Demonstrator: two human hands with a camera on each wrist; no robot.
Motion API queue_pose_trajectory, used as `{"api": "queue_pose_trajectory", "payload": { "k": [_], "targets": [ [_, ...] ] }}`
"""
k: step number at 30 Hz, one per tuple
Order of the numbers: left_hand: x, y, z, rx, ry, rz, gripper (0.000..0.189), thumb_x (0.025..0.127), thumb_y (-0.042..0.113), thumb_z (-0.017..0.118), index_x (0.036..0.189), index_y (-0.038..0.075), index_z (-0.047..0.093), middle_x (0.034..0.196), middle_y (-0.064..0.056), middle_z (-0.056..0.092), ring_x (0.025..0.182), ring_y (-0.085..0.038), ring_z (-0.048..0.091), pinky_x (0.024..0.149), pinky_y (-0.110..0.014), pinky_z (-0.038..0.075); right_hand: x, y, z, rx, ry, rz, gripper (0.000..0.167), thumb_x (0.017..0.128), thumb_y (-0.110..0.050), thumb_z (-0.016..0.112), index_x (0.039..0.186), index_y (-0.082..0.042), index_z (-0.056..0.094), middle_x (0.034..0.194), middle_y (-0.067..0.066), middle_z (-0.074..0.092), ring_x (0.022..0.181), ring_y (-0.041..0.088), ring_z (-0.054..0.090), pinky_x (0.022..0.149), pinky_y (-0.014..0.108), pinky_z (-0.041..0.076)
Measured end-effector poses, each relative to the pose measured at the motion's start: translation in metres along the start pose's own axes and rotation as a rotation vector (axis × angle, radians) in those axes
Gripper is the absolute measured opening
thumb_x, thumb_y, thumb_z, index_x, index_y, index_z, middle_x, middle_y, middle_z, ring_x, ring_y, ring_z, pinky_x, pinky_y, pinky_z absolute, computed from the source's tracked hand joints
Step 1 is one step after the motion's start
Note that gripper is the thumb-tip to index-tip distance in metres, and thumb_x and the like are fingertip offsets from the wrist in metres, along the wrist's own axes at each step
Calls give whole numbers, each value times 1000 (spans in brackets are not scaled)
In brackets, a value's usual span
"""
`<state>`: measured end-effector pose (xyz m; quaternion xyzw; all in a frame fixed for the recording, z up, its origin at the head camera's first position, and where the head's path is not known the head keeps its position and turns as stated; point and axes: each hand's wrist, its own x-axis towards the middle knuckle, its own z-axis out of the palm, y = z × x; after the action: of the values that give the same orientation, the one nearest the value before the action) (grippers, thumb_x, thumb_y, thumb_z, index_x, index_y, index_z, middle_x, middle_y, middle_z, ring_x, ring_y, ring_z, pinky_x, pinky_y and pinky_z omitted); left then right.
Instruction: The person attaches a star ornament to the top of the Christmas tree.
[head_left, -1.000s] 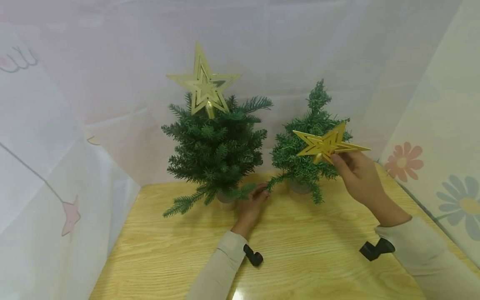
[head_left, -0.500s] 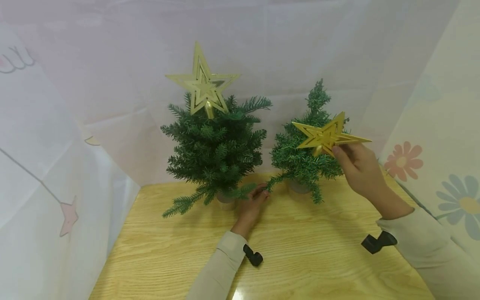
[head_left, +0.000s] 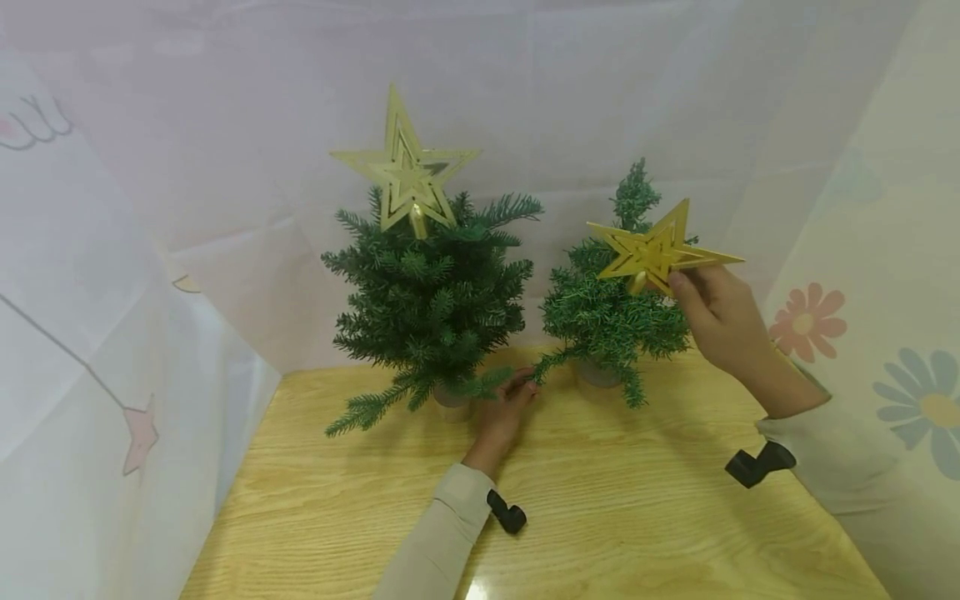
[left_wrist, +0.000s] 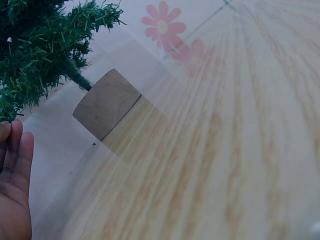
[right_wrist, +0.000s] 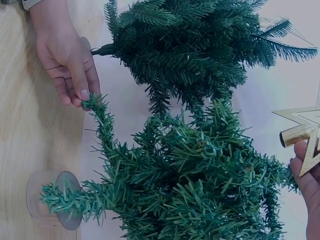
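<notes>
My right hand [head_left: 720, 321] pinches a gold star tree topper [head_left: 652, 254] by its lower right part, thumb in front. The star tilts back and overlaps the upper part of a small artificial Christmas tree [head_left: 611, 321]. Its hollow socket [right_wrist: 296, 135] shows in the right wrist view, with nothing in it. Low between the trees, my left hand [head_left: 504, 417] pinches the tip of a lower branch [right_wrist: 102, 122] of the small tree between thumb and finger. A round wooden base [left_wrist: 107, 105] carries this tree.
On the left stands a fuller, darker Christmas tree [head_left: 435, 300], with another gold star [head_left: 408, 171] at its top. Both trees stand near the back of a wooden table [head_left: 600, 517]. A pale cloth wall [head_left: 577, 100] rises behind; a flower-patterned one [head_left: 862, 250] borders the right.
My right hand has lifted the gold star higher, from the middle of the small tree toward its top. The left hand has kept its place on the branch.
</notes>
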<state>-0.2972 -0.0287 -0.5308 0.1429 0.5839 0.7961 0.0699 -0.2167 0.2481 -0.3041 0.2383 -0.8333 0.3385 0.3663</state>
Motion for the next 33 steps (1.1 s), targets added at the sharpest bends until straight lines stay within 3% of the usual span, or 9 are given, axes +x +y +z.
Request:
{"api": "queue_pose_trajectory", "payload": {
  "k": [7, 14, 20, 22, 27, 30, 33],
  "targets": [
    [1, -2, 0, 32, -1, 7, 37, 100, 11, 57, 134, -2, 53, 113, -11, 61, 118, -48, 50, 104, -49, 45, 5, -1, -2, -3, -12, 23, 33, 104, -10, 46, 134, 1, 54, 107, 16, 65, 86, 2, 54, 73, 16, 42],
    [-10, 23, 9, -5, -24, 9, 35, 100, 3, 53, 133, -9, 50, 110, -10, 61, 119, -56, 43, 106, -57, 39, 10, -6, -2, 13, 20, 36, 25, 100, -4, 52, 122, 2, 63, 79, 10, 61, 60, 7, 45, 57, 19, 36],
    [-10, 24, 9, 8, -24, 10, 35, 100, 2, 53, 133, -10, 50, 112, -12, 60, 118, -55, 45, 105, -56, 40, 14, -7, -2, 37, 22, 38, 25, 101, -6, 52, 121, 4, 63, 100, 17, 68, 76, -2, 56, 63, 11, 42],
    [-10, 24, 8, 8, -24, 11, 35, 100, 2, 53, 133, -10, 50, 113, -14, 60, 118, -56, 44, 105, -57, 40, 16, -6, -2, 29, 20, 32, 26, 102, -7, 51, 122, 4, 63, 101, 17, 69, 74, -1, 55, 62, 11, 42],
    [-11, 25, 9, 6, -23, 16, 35, 100, 2, 53, 132, -10, 50, 115, -19, 59, 119, -58, 41, 106, -58, 38, 21, -5, -3, 9, 32, 15, 26, 102, -8, 51, 122, 4, 62, 86, 14, 66, 57, 7, 45, 54, 16, 37],
    [-11, 25, 10, -2, -22, 20, 34, 100, 1, 53, 132, -11, 50, 115, -23, 58, 118, -58, 41, 106, -59, 37, 25, -6, -5, -5, 43, 8, 27, 102, -9, 50, 123, 2, 62, 77, 11, 61, 53, 8, 41, 51, 18, 35],
    [-11, 25, 10, -7, -21, 18, 35, 100, 1, 53, 132, -11, 50, 115, -22, 58, 118, -58, 41, 106, -59, 37, 29, -6, -6, -30, 47, -1, 27, 101, -8, 51, 124, 0, 63, 77, 10, 61, 54, 7, 41, 52, 18, 35]
  ]
}}
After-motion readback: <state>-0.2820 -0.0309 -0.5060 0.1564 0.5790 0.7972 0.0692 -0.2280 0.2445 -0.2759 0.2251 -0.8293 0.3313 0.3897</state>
